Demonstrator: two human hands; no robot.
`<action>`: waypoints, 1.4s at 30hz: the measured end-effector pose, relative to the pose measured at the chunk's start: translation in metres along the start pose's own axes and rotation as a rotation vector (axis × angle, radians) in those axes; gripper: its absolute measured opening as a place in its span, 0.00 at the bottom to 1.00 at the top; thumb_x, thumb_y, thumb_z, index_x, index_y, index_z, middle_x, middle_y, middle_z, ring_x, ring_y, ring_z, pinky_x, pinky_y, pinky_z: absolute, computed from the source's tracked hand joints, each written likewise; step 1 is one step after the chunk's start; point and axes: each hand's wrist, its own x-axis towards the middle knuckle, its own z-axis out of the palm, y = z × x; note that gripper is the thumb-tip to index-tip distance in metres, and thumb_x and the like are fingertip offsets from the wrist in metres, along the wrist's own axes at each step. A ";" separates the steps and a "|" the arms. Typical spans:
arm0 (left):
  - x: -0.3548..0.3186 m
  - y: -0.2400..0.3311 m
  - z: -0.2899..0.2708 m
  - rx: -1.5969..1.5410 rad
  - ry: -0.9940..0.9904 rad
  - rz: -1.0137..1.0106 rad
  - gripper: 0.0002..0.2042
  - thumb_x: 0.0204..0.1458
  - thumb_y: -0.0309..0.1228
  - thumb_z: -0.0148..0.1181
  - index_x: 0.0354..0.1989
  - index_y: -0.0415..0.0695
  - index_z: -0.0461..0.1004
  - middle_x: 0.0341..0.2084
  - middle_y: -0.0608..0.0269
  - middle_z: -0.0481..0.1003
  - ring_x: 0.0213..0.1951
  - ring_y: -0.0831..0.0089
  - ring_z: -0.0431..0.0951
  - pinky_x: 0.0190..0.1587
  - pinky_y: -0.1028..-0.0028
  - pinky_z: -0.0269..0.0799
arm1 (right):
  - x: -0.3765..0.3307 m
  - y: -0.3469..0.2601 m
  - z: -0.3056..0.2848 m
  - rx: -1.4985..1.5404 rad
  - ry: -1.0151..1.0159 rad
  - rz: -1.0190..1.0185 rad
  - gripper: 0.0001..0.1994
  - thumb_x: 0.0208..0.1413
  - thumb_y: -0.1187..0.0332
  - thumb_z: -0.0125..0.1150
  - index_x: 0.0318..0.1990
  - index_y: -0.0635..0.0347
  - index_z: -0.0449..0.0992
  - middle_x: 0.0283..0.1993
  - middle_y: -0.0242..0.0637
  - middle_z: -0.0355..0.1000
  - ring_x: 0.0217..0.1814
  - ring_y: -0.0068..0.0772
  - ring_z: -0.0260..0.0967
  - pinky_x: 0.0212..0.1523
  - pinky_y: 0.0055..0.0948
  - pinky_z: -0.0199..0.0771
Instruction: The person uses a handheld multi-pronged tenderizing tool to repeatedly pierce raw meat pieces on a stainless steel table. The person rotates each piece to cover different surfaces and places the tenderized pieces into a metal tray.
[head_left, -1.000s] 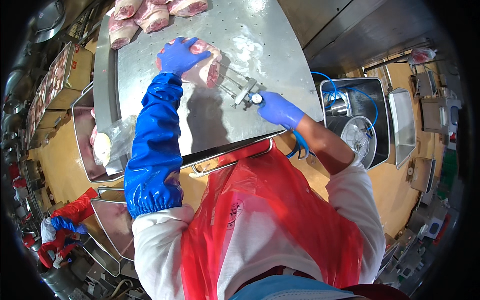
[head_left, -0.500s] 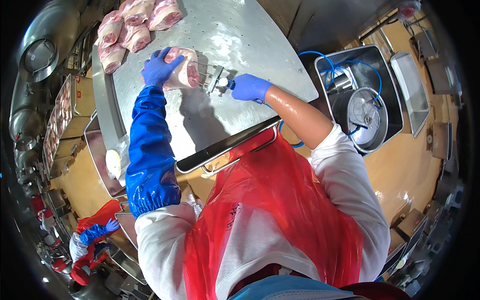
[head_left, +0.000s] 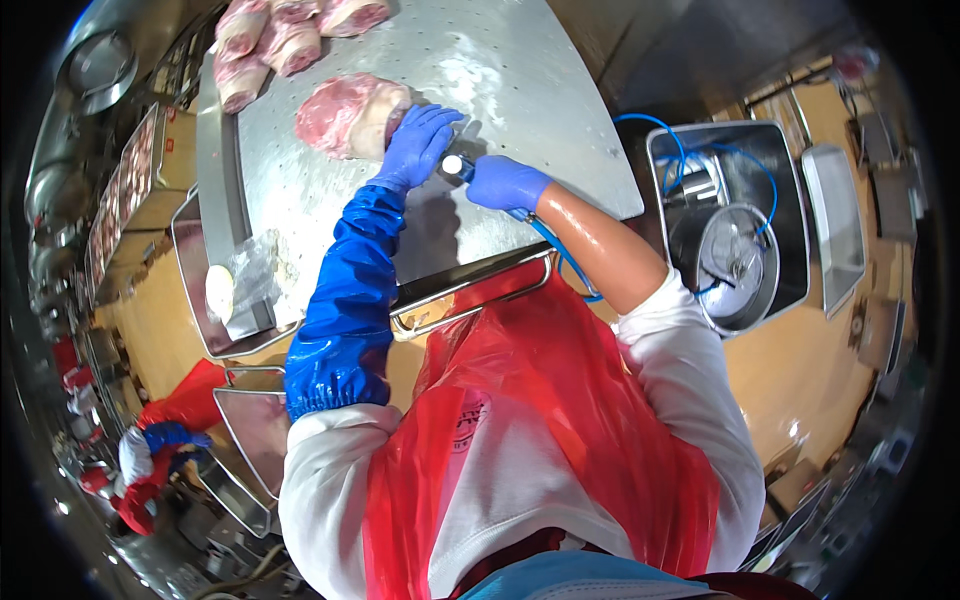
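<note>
A large pink cut of raw meat (head_left: 345, 113) lies on the perforated steel table (head_left: 520, 70). My left hand (head_left: 420, 143), in a blue glove and long blue sleeve guard, presses against the meat's right side with fingers spread. My right hand (head_left: 503, 182), also in a blue glove, grips the handle of a powered trimming tool (head_left: 456, 166) fed by a blue hose (head_left: 560, 255). The tool's head sits under my left hand and is mostly hidden.
Several more meat cuts (head_left: 285, 35) lie at the table's far edge. A steel tray (head_left: 235, 300) with scraps sits at the left. A metal tub (head_left: 735, 215) with a round steel vessel and hose stands to the right. Another person in red (head_left: 150, 460) works lower left.
My left hand slid from on top of the meat to its right side. My right hand and the tool came in close to my left hand. My head leaned nearer the table.
</note>
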 end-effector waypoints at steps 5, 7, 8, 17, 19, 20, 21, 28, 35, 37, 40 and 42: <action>-0.004 -0.007 0.005 -0.027 0.030 -0.032 0.18 0.69 0.38 0.46 0.59 0.47 0.77 0.58 0.56 0.77 0.62 0.54 0.72 0.71 0.56 0.56 | 0.008 0.008 0.009 0.010 0.050 -0.011 0.19 0.49 0.64 0.57 0.41 0.72 0.83 0.40 0.64 0.80 0.45 0.60 0.81 0.48 0.47 0.79; -0.005 -0.009 0.007 -0.021 0.051 -0.021 0.17 0.69 0.38 0.46 0.57 0.46 0.78 0.56 0.56 0.77 0.61 0.54 0.72 0.70 0.56 0.57 | 0.008 0.005 0.008 -0.012 0.043 0.012 0.18 0.50 0.64 0.57 0.41 0.72 0.82 0.40 0.64 0.80 0.45 0.60 0.81 0.48 0.47 0.79; -0.006 -0.010 0.007 -0.015 0.061 -0.015 0.17 0.68 0.38 0.46 0.57 0.46 0.78 0.56 0.56 0.77 0.60 0.55 0.72 0.70 0.56 0.58 | 0.008 0.003 0.007 -0.022 0.042 0.021 0.18 0.50 0.64 0.57 0.41 0.72 0.82 0.40 0.64 0.80 0.45 0.61 0.81 0.48 0.47 0.79; -0.002 -0.004 0.002 -0.030 0.036 -0.010 0.17 0.66 0.38 0.52 0.56 0.43 0.78 0.52 0.54 0.78 0.57 0.54 0.74 0.64 0.58 0.64 | 0.004 0.008 0.013 0.036 0.099 0.036 0.15 0.52 0.65 0.55 0.32 0.73 0.79 0.25 0.54 0.77 0.25 0.46 0.78 0.32 0.43 0.78; 0.000 -0.001 0.000 0.074 0.093 0.040 0.18 0.65 0.39 0.52 0.56 0.42 0.78 0.51 0.54 0.78 0.57 0.53 0.74 0.65 0.58 0.65 | 0.006 0.009 0.012 0.014 0.070 0.040 0.15 0.52 0.65 0.55 0.33 0.72 0.80 0.25 0.51 0.76 0.24 0.44 0.78 0.31 0.43 0.78; 0.004 0.002 -0.006 0.127 0.122 0.071 0.18 0.65 0.39 0.53 0.57 0.42 0.78 0.51 0.54 0.78 0.57 0.53 0.74 0.65 0.58 0.65 | 0.008 0.010 0.010 0.005 0.063 0.044 0.15 0.52 0.65 0.55 0.33 0.71 0.80 0.24 0.50 0.76 0.24 0.44 0.77 0.31 0.42 0.78; 0.011 0.005 -0.016 0.155 0.132 0.082 0.19 0.62 0.41 0.55 0.56 0.44 0.78 0.52 0.53 0.78 0.58 0.52 0.74 0.67 0.55 0.63 | 0.010 0.013 0.012 -0.090 0.166 -0.042 0.15 0.52 0.64 0.56 0.34 0.70 0.80 0.25 0.49 0.77 0.25 0.43 0.78 0.31 0.42 0.78; 0.023 -0.024 -0.049 0.736 -0.070 -0.110 0.14 0.59 0.40 0.56 0.46 0.47 0.81 0.46 0.57 0.79 0.56 0.55 0.74 0.70 0.48 0.59 | -0.015 -0.007 0.031 0.203 0.292 -0.098 0.17 0.58 0.60 0.60 0.47 0.65 0.81 0.40 0.57 0.81 0.40 0.49 0.83 0.41 0.44 0.80; -0.125 0.004 -0.106 0.353 -0.050 0.187 0.07 0.59 0.32 0.60 0.36 0.43 0.81 0.50 0.58 0.80 0.60 0.54 0.75 0.72 0.45 0.58 | -0.203 0.067 0.038 0.347 0.111 -0.197 0.20 0.62 0.66 0.65 0.60 0.65 0.75 0.44 0.41 0.81 0.44 0.31 0.79 0.49 0.33 0.80; -0.172 -0.017 -0.132 0.108 0.145 -0.088 0.07 0.61 0.30 0.59 0.38 0.42 0.81 0.50 0.53 0.79 0.57 0.51 0.78 0.69 0.50 0.63 | -0.213 0.088 0.056 0.368 0.177 -0.283 0.20 0.62 0.71 0.65 0.61 0.65 0.75 0.47 0.40 0.80 0.46 0.30 0.79 0.52 0.33 0.79; -0.159 -0.046 -0.140 0.126 0.631 -0.536 0.12 0.65 0.32 0.55 0.50 0.41 0.80 0.52 0.47 0.78 0.60 0.49 0.76 0.69 0.60 0.64 | -0.215 0.051 0.045 0.434 0.164 -0.099 0.20 0.63 0.70 0.66 0.60 0.66 0.76 0.49 0.42 0.81 0.51 0.32 0.80 0.55 0.32 0.78; -0.152 -0.098 -0.121 -0.133 0.481 -0.529 0.17 0.67 0.34 0.50 0.59 0.43 0.76 0.57 0.48 0.76 0.63 0.50 0.73 0.70 0.60 0.63 | -0.199 0.044 0.041 0.318 0.199 -0.208 0.18 0.63 0.70 0.67 0.58 0.68 0.77 0.50 0.44 0.82 0.49 0.34 0.82 0.52 0.32 0.80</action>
